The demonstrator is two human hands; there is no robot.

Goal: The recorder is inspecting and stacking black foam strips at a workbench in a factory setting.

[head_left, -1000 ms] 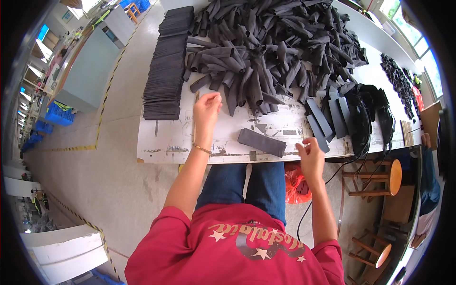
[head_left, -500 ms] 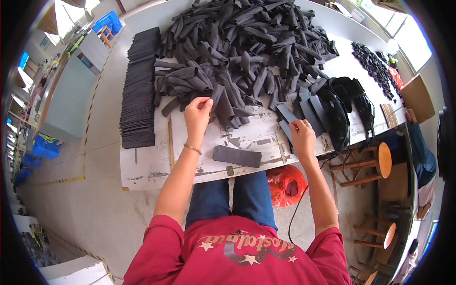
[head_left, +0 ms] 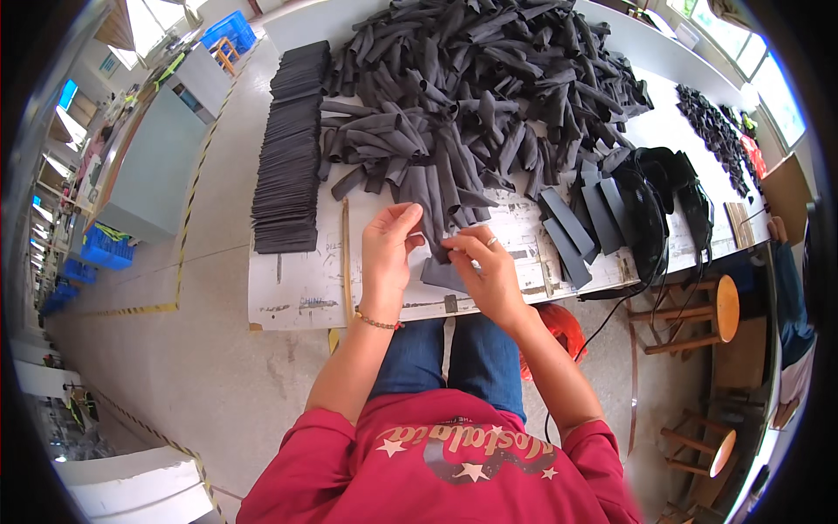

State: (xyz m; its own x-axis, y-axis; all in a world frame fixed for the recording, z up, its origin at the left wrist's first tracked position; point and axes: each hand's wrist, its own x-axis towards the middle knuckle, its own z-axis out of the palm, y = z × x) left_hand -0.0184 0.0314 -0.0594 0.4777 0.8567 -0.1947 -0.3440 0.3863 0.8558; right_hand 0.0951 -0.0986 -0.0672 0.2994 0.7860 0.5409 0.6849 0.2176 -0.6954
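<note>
My left hand (head_left: 389,251) and my right hand (head_left: 485,272) come together at the near edge of a big pile of dark grey fabric pieces (head_left: 489,79). Between them is one curled dark grey fabric piece (head_left: 433,229). My left thumb and fingers pinch its left side, and my right fingertips grip its lower right end. Below the hands, a flat dark piece (head_left: 441,276) lies on the white table (head_left: 288,288), partly covered by my right hand. Flat grey strips (head_left: 566,236) lie fanned out to the right.
A long, tidy stack of dark pieces (head_left: 286,157) stands at the table's left. At right are a black corded device (head_left: 642,210) and small black parts (head_left: 711,131). A red plastic bag (head_left: 563,330) hangs below the table edge. Wooden stools (head_left: 724,308) stand at right.
My right hand has moved left from the fanned strips to meet my left hand. It now grips the fabric piece from the pile's edge. My left hand has lowered slightly toward me.
</note>
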